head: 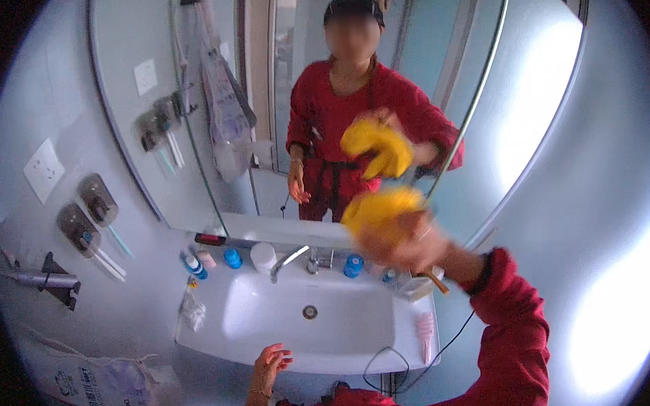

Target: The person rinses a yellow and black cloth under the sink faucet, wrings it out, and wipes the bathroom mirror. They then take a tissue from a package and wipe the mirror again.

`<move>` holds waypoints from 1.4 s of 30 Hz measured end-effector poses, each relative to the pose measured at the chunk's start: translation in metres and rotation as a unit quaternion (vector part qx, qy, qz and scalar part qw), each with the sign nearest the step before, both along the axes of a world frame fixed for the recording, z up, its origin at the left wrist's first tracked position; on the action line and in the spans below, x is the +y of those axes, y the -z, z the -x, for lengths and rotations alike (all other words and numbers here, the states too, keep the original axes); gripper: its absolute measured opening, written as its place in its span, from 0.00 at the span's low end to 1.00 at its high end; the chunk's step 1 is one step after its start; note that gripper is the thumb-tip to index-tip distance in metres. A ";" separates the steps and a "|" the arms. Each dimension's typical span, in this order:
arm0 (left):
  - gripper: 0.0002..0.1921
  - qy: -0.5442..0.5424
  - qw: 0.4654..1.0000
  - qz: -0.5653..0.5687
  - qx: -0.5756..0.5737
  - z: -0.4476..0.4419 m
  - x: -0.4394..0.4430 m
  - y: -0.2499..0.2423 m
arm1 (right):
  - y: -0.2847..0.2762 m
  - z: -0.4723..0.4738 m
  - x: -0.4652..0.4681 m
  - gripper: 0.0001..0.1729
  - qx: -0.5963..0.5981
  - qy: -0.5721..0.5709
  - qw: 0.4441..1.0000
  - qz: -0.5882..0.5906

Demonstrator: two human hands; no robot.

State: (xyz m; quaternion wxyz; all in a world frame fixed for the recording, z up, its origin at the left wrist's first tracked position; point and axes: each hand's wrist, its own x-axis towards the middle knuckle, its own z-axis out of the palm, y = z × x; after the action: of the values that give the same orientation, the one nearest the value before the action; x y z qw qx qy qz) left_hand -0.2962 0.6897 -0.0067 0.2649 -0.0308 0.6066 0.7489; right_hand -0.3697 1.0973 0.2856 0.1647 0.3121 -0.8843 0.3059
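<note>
My right hand (pixel 403 243), blurred by motion, grips a yellow cloth (pixel 381 208) up against the lower part of the mirror (pixel 346 95); whether the cloth touches the glass I cannot tell. The mirror reflects a person in red with the same cloth. Below, by the front rim of the white washbasin (pixel 311 346), my left hand (pixel 272 360) holds nothing, its fingers loosely curled and apart. The basin shows a round drain (pixel 309 312) and a chrome tap (pixel 312 262) at its back.
Along the back ledge stand a white jar (pixel 263 257), blue containers (pixel 353 265) and a blue bottle (pixel 196 265). A pink comb (pixel 426 336) lies on the right rim. Toothbrush holders (pixel 79 229) and a socket (pixel 44 169) are on the left wall. A printed plastic bag (pixel 101 384) hangs lower left.
</note>
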 end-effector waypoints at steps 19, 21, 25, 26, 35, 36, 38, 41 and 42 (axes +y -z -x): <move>0.14 0.054 0.997 -0.008 0.061 0.012 -0.009 0.004 | 0.125 0.055 -0.035 0.23 0.257 -0.084 0.844 -0.463; 0.14 0.058 0.997 -0.019 0.049 0.011 -0.014 0.007 | 0.085 0.048 -0.023 0.22 0.268 -0.077 0.835 -0.474; 0.14 0.064 0.996 -0.057 0.010 0.005 -0.024 0.017 | -0.105 0.075 -0.025 0.20 0.407 0.160 0.792 -0.426; 0.14 0.066 0.996 -0.060 -0.002 0.004 -0.024 0.020 | -0.160 0.086 -0.024 0.20 0.459 0.266 0.745 -0.405; 0.17 0.075 0.996 -0.046 0.012 0.014 -0.013 0.010 | -0.175 0.169 -0.042 0.22 0.585 0.384 0.663 -0.268; 0.18 0.081 0.996 -0.041 0.027 0.017 -0.012 0.006 | -0.113 0.160 -0.054 0.23 0.528 0.357 0.693 -0.336; 0.18 0.069 0.996 -0.026 0.055 0.023 -0.014 -0.001 | 0.001 0.134 -0.070 0.23 0.441 0.208 0.752 -0.443; 0.18 0.041 0.997 -0.020 0.068 0.024 -0.027 -0.002 | 0.118 0.093 -0.068 0.23 0.291 0.016 0.809 -0.511; 0.18 0.035 0.997 -0.018 0.062 0.022 -0.034 0.000 | 0.131 0.085 -0.062 0.24 0.285 -0.022 0.828 -0.482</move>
State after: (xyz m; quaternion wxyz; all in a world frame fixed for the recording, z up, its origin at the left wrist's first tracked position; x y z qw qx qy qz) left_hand -0.3177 0.6554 -0.0064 0.2537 0.0418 0.6087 0.7506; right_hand -0.4550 1.0350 0.1541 0.2313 0.4447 -0.8257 -0.2588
